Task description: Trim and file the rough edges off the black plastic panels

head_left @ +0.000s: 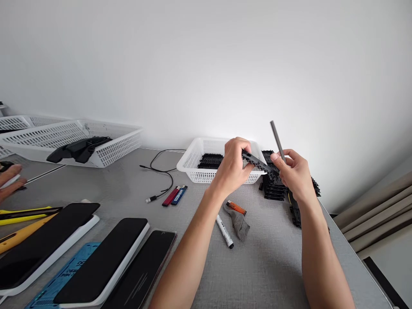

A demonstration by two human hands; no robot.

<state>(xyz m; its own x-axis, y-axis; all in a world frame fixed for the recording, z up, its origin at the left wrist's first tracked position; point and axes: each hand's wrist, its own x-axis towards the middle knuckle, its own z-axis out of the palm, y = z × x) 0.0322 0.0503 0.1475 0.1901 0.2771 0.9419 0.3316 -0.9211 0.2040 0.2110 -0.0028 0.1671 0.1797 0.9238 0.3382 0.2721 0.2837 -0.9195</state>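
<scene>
Both hands (234,161) (294,172) in pinch grips

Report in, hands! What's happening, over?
Left hand holding dark strip. Right hand gripping grey rod. White basket behind left hand, black parts stacked near right.

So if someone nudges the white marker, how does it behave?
The white marker likely rolls: its barrel looks round, with no clip visible. It's probably stiff and easy to lift, given the slim, straight body. The crumpled grey cloth beside it might check a roll that way.
</scene>
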